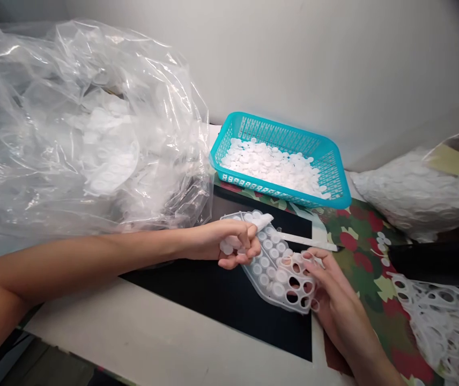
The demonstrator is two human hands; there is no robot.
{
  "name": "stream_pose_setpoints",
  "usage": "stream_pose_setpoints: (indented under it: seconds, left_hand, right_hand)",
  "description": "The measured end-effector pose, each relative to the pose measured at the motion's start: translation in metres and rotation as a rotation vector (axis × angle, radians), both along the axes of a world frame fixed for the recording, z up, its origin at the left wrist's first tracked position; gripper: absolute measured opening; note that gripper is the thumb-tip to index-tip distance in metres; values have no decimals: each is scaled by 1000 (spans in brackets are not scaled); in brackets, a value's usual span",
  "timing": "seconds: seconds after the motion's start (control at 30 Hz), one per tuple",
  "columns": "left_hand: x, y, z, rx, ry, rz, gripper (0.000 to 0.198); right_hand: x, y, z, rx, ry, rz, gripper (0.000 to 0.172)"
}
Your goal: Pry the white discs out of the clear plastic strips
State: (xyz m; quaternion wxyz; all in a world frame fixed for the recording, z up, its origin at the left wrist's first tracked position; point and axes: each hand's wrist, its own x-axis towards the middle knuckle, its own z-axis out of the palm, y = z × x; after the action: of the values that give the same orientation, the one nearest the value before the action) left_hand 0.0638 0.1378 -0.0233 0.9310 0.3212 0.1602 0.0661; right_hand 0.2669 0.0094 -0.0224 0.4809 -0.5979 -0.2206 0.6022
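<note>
A translucent plastic sheet with rows of round white discs lies on a black mat. Over its left part, my left hand is closed around several small white discs, and a white piece sticks out beyond its fingers. My right hand grips a white frame with round holes at the sheet's right end, fingers and thumb pinched on its edge. A white strip lies just behind the sheet.
A turquoise basket holding many white discs stands behind the mat. At the left is a large clear plastic bag with white pieces inside. Perforated white scraps lie at the right, below another filled bag. A patterned cloth covers the right side.
</note>
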Motion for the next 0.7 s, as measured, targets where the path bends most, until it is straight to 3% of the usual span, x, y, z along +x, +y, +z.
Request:
stream_pose_setpoints:
  seconds: [0.1, 0.23, 0.33, 0.43, 0.57, 0.7]
  left_hand:
    - [0, 1, -4, -40, 6, 39, 19]
    - [-1, 3, -4, -87, 45, -79, 10]
    - [-3, 2, 1, -32, 110, -120, 4]
    - [-3, -7, 6, 246, 186, -58, 10]
    - [-4, -24, 8, 915, 244, 8, 18]
    - [-4, -32, 5, 1210, 243, -14, 24]
  right_hand:
    - [2, 2, 5, 1, -11, 92, 36]
    - [-1, 2, 5, 51, -80, 194, 57]
    - [-3, 1, 3, 51, -118, 190, 55]
    - [-4, -2, 3, 44, -104, 235, 52]
    - [-9, -5, 7, 49, -82, 284, 52]
    - [-24, -11, 11, 48, -193, 231, 49]
